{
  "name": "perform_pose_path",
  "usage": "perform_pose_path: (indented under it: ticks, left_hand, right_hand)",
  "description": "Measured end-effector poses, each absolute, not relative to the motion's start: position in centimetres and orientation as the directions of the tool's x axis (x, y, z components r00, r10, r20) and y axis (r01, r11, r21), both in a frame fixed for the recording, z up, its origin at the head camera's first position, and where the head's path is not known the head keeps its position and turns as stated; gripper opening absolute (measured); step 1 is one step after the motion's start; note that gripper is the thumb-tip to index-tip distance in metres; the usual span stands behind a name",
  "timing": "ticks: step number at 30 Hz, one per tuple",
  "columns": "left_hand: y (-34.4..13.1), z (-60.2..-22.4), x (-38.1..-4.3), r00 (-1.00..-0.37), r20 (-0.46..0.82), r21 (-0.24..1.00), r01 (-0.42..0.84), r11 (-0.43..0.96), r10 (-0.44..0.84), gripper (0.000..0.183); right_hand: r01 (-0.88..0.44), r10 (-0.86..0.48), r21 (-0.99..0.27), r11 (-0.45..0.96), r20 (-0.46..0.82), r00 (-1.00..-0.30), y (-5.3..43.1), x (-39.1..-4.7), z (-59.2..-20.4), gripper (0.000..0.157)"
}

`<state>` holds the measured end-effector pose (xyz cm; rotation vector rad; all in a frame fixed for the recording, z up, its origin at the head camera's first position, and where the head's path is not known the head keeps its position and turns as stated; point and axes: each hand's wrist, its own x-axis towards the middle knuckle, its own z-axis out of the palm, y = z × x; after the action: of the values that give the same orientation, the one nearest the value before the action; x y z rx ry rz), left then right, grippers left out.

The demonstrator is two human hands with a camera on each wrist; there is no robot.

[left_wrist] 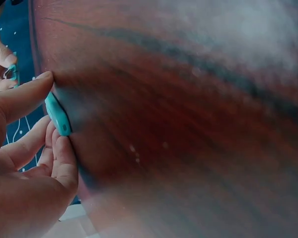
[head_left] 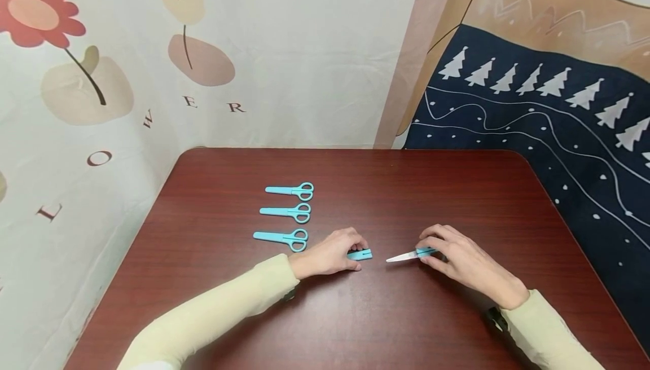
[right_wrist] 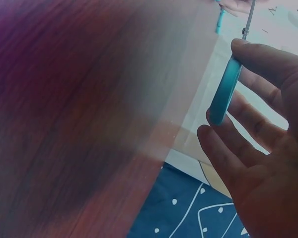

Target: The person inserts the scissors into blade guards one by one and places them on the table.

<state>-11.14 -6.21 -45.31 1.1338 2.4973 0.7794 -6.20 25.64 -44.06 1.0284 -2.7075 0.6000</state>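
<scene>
My left hand (head_left: 332,252) pinches a turquoise scissors sheath (head_left: 360,255) between thumb and fingers, low over the table. In the left wrist view the sheath (left_wrist: 57,114) shows its rounded end. To the right, my right hand (head_left: 457,254) holds a pair of scissors (head_left: 403,257) by the turquoise handles. Its bare metal blades are closed and point left at the sheath, with a gap between them. The right wrist view shows the handle (right_wrist: 225,91) between thumb and fingers.
Three turquoise scissors with covered blades lie in a column left of centre: a far pair (head_left: 289,190), a middle pair (head_left: 286,212) and a near pair (head_left: 281,238). They rest on a dark red wooden table (head_left: 406,325). Printed cloths (head_left: 304,65) hang behind and beside it.
</scene>
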Motion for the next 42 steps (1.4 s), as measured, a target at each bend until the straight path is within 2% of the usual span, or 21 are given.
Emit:
perform_pose_path:
  ticks: [9,16,24,32,42]
  left_hand:
    - [-6.2,-45.4,-10.8,-0.654,-0.04,0.502,0.64,0.581,0.755,0.013]
    - [-6.3,-45.2,-10.6,-0.634,-0.019,0.458,0.682,0.57,0.773,0.008]
    - [-7.4,-44.6,-9.9,-0.626,0.051,0.498,0.691,0.524,0.778,0.007]
    - [-8.3,-43.7,-9.5,-0.677,0.14,0.544,0.662,0.515,0.722,0.008]
    - [-9.6,-42.9,-9.1,-0.712,0.264,0.568,0.66,0.491,0.651,0.011]
  right_hand:
    - [-0.658,-0.587,-0.313,0.685,0.297,-0.753,25.5,-6.3,-43.9,0.026]
    - [-0.645,-0.576,-0.321,0.693,0.292,-0.764,25.1,-6.3,-43.8,0.025]
    - [-0.648,-0.57,-0.324,0.689,0.31,-0.761,24.4,-6.6,-43.5,0.022]
    - [-0.654,-0.563,-0.337,0.677,0.335,-0.755,23.3,-6.7,-43.1,0.02]
    - [-0.662,-0.547,-0.34,0.668,0.379,-0.747,21.9,-6.9,-42.7,0.021]
